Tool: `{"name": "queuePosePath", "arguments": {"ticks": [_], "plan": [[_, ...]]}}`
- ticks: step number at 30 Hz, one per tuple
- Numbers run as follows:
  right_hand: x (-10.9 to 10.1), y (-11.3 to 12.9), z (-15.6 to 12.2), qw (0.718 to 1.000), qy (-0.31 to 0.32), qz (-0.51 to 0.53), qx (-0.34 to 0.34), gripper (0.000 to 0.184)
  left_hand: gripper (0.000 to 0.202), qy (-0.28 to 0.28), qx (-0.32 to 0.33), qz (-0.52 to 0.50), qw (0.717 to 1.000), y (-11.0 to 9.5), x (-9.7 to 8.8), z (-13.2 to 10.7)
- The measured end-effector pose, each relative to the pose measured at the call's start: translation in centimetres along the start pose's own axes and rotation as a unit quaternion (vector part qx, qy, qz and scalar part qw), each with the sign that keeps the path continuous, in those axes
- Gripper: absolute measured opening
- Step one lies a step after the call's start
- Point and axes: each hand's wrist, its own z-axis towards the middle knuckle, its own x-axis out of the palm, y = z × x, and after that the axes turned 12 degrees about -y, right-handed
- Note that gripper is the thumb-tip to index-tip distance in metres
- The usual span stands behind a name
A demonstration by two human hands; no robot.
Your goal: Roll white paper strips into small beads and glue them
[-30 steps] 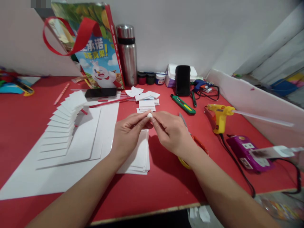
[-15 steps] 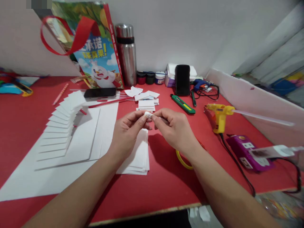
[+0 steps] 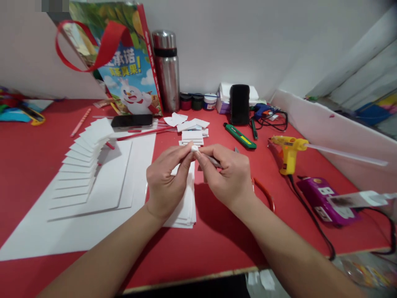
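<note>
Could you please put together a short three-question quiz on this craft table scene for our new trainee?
1. True or false: both hands pinch the small white piece together.
2. Which tool lies nearest the right hand? A) steel flask B) green utility knife C) yellow glue gun
3. What lies on the red table directly under the left hand?

Key
1. True; fingertips of both hands meet on it.
2. B.
3. A stack of white sheets.
</note>
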Motion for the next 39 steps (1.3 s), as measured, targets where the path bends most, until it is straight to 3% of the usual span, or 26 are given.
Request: {"name": "queuePosePath", "arguments": {"ticks": [5,11,16,19,23,25,28,31,34,39], "plan": [[-0.3,-0.6,0.1,0.999,0.012,0.019,0.034,0.013,0.033,0.021,-0.015,-0.02,0.999,0.2,0.1,-0.2],[-0.8,-1.4,0.8,0.997,0.061,0.027,-0.033,0.012,0.014,0.056,-0.167,-0.128,0.976,0.9,-0.4,1.3],[-0.5,-1.8,0.7,0.996,0.071,-0.002,-0.063,0.013,0.018,0.118,-0.231,-0.156,0.953,1.7,-0.8,2.0],[-0.2,-1.9,0.5,0.996,0.076,-0.028,-0.041,0.013,0.017,0.134,-0.265,-0.173,0.939,1.9,-0.8,1.9],[-0.1,-2.0,0.6,0.993,0.114,-0.017,0.042,0.013,0.019,0.153,-0.304,-0.173,0.924,2.1,-0.6,1.7],[-0.1,-1.9,0.7,0.984,0.131,0.038,0.114,0.014,0.019,0.153,-0.312,-0.169,0.922,2.2,-0.5,1.7],[-0.2,-1.8,0.9,0.946,0.14,0.161,0.243,0.02,0.019,0.144,-0.325,-0.172,0.919,2.3,-0.5,1.6],[-0.2,-1.6,1.0,0.912,0.139,0.23,0.31,0.025,0.021,0.136,-0.331,-0.168,0.919,2.2,-0.5,1.7],[0.1,-1.5,0.9,0.913,0.127,0.235,0.308,0.024,0.021,0.124,-0.31,-0.141,0.932,2.2,-0.5,1.5],[0.5,-1.5,0.3,0.958,0.092,0.147,0.229,0.021,0.021,0.083,-0.188,-0.045,0.978,1.8,-0.2,0.3]]}}
